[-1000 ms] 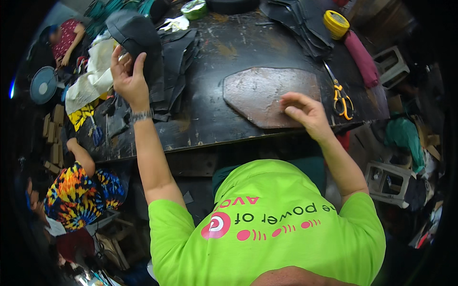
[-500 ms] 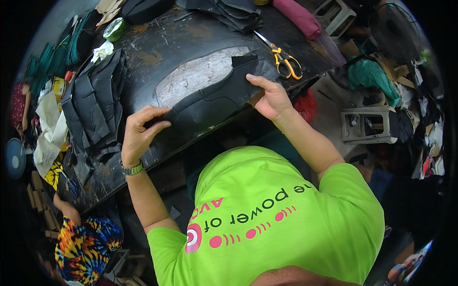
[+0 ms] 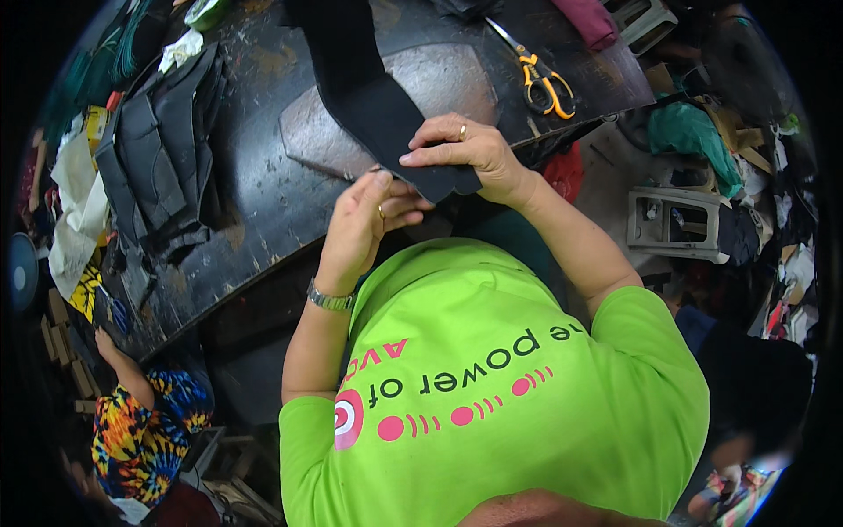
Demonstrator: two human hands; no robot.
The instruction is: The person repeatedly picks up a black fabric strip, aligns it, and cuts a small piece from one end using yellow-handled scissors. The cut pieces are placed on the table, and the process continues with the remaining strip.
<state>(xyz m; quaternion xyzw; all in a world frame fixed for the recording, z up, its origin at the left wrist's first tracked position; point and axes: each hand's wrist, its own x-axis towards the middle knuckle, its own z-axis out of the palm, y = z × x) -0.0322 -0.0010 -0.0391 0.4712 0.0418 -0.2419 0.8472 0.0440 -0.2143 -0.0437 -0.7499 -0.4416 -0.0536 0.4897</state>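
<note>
A long black piece of flexible sheet material [image 3: 364, 101], stepped along its edges, stretches from my hands toward the far side of the table. My left hand [image 3: 358, 227] is closed at its near edge, thumb and forefinger pinched together on it. To the right, my right hand [image 3: 481, 162] grips the near end, with the thumb below and the fingers lying over the sheet. Beneath the piece, a worn grey slab [image 3: 446, 83] rests on the table and is partly covered. Scissors with orange and black handles [image 3: 546, 88] lie to the right of the slab.
Black cut pieces [image 3: 158, 154] are piled at the left of the dark table [image 3: 250, 206]. A maroon roll [image 3: 590, 22] lies at the far right edge. Beyond the table stands a grey stool [image 3: 674, 224]. Another person in a tie-dye shirt [image 3: 145, 430] is at lower left.
The black piece has swung from lying across the near table edge to pointing away from me. My left hand has moved right and now pinches close to my right hand.
</note>
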